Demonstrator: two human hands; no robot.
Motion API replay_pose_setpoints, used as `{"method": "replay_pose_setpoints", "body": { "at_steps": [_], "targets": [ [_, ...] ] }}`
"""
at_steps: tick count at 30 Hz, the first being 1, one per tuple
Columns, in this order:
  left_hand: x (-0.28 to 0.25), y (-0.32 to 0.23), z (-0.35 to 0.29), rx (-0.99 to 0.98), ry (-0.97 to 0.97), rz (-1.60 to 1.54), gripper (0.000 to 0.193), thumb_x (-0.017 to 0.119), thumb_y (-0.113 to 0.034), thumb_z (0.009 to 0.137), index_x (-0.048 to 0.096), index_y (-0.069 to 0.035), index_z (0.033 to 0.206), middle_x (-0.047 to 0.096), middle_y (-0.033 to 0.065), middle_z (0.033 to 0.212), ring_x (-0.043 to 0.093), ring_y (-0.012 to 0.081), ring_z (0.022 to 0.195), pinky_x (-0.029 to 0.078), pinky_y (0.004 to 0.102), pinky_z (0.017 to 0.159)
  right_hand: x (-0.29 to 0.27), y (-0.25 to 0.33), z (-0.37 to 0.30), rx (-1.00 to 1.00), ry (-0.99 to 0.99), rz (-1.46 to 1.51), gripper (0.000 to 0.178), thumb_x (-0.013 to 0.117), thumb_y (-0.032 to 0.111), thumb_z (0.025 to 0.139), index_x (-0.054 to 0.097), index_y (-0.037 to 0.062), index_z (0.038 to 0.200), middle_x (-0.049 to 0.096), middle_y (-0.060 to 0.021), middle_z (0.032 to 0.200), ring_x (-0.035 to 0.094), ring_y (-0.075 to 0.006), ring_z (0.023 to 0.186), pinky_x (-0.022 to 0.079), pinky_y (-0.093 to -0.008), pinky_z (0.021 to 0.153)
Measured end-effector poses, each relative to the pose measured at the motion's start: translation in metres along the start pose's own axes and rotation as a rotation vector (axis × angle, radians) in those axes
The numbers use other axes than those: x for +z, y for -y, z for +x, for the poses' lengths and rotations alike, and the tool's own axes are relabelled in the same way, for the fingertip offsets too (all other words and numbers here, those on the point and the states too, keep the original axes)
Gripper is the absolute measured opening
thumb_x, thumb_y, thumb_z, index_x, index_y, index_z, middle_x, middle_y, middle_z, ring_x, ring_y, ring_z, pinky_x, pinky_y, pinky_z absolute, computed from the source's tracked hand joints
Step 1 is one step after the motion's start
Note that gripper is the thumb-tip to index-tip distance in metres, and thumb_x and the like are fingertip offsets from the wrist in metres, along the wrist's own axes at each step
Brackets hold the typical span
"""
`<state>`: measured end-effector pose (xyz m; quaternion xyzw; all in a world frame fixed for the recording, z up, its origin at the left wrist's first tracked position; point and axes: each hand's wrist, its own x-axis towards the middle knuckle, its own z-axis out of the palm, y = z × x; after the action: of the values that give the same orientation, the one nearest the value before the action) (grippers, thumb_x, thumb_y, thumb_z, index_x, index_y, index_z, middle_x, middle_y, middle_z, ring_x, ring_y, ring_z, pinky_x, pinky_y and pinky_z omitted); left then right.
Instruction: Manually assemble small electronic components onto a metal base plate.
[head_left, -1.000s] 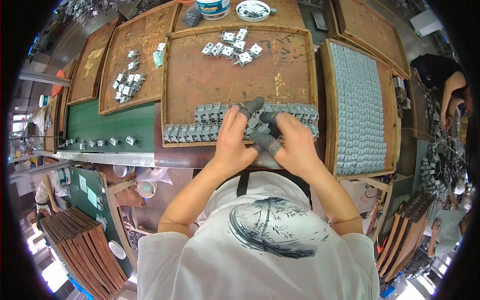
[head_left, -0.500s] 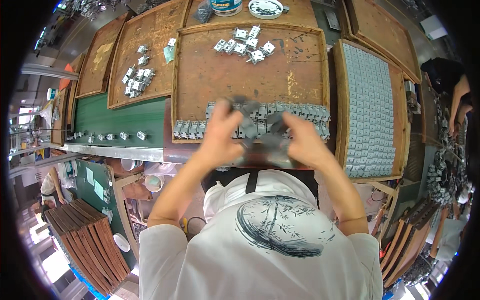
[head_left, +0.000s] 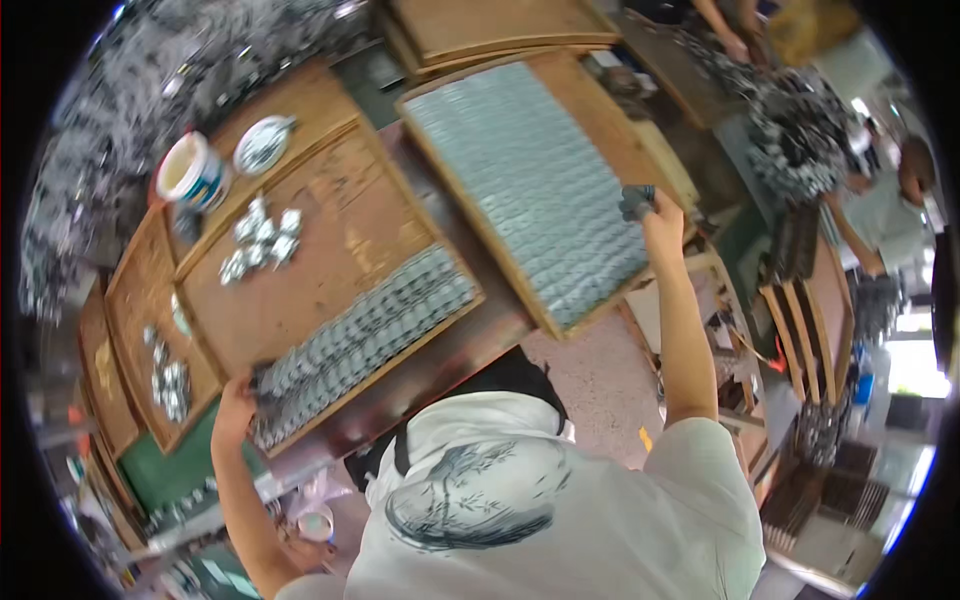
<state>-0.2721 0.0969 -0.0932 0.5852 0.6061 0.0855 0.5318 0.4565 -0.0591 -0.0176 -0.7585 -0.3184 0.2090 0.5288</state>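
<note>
My left hand [head_left: 235, 412] is at the left wall of a shallow wooden tray [head_left: 335, 195], by the end of rows of small metal parts [head_left: 365, 335]. Its fingertips are dark and partly hidden, so its grip is unclear. My right hand [head_left: 663, 228] reaches out over the right side of a second wooden tray [head_left: 470, 205], above closely packed rows of grey metal parts [head_left: 540, 190]. Dark coverings show on its fingers, which are drawn together; whatever they hold, if anything, cannot be made out. Loose metal parts [head_left: 262, 240] lie in a heap in the first tray.
A white bucket [head_left: 190, 172] and a round white dish [head_left: 264, 145] stand behind the first tray. Further left, another tray [head_left: 150, 300] holds loose parts. Stacked trays [head_left: 505, 25] stand at the back. A co-worker [head_left: 880, 215] is at the right.
My view has turned to the right. My hands, close together over the near rows before, are now far apart: left at the tray's left wall, right over the packed tray.
</note>
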Motion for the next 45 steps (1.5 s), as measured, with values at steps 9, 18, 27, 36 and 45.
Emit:
{"method": "replay_pose_setpoints", "body": {
  "at_steps": [9, 18, 27, 36, 45],
  "targets": [
    [0.032, -0.076, 0.002, 0.052, 0.095, -0.242, 0.069, 0.038, 0.011, 0.072, 0.038, 0.008, 0.141, 0.056, 0.0122, 0.128, 0.051, 0.0224, 0.123, 0.038, 0.0290, 0.104, -0.080, -0.098, 0.059, 0.018, -0.093, -0.907, 0.040, 0.053, 0.026, 0.080, 0.064, 0.0031, 0.111, 0.066, -0.0259, 0.103, 0.062, -0.0384, 0.101, 0.046, -0.0432, 0.089],
    [0.006, -0.019, -0.032, 0.258, -0.791, 0.259, 0.041, 0.054, -0.007, 0.079, 0.060, 0.003, 0.118, 0.057, 0.0230, 0.125, 0.055, 0.0383, 0.114, 0.045, 0.0385, 0.094, -0.127, -0.147, 0.106, 0.247, 0.112, -0.409, 0.048, 0.060, 0.024, 0.082, 0.062, 0.0001, 0.123, 0.066, -0.0097, 0.098, 0.056, -0.0180, 0.082, 0.045, -0.0299, 0.072],
    [-0.010, 0.034, -0.115, -0.588, -0.847, 0.544, 0.044, 0.055, -0.038, 0.083, 0.064, -0.007, 0.113, 0.067, 0.0245, 0.104, 0.062, 0.0420, 0.103, 0.049, 0.0484, 0.086, -0.030, -0.044, 0.060, 0.035, 0.086, 0.312, 0.029, 0.061, 0.011, 0.091, 0.059, 0.0044, 0.119, 0.061, -0.0070, 0.114, 0.060, -0.0189, 0.095, 0.049, -0.0336, 0.080],
    [0.020, 0.029, -0.095, -0.082, -0.876, -0.631, 0.028, 0.051, -0.010, 0.090, 0.062, -0.005, 0.115, 0.070, 0.0102, 0.100, 0.067, 0.0221, 0.087, 0.053, 0.0356, 0.073, 0.116, 0.030, -0.054, 0.061, 0.412, 0.271, 0.032, 0.064, 0.005, 0.090, 0.062, -0.0016, 0.121, 0.066, -0.0097, 0.105, 0.064, -0.0160, 0.082, 0.056, -0.0283, 0.071],
    [0.136, -0.165, -0.093, 0.521, -0.192, -0.958, 0.038, 0.069, 0.000, 0.084, 0.061, -0.001, 0.121, 0.061, 0.0036, 0.113, 0.058, 0.0153, 0.107, 0.047, 0.0309, 0.095, 0.193, 0.146, -0.166, -0.238, 0.949, 0.086, 0.027, 0.068, 0.006, 0.085, 0.059, 0.0020, 0.110, 0.066, -0.0069, 0.092, 0.064, -0.0181, 0.072, 0.054, -0.0310, 0.065]
  ]
}}
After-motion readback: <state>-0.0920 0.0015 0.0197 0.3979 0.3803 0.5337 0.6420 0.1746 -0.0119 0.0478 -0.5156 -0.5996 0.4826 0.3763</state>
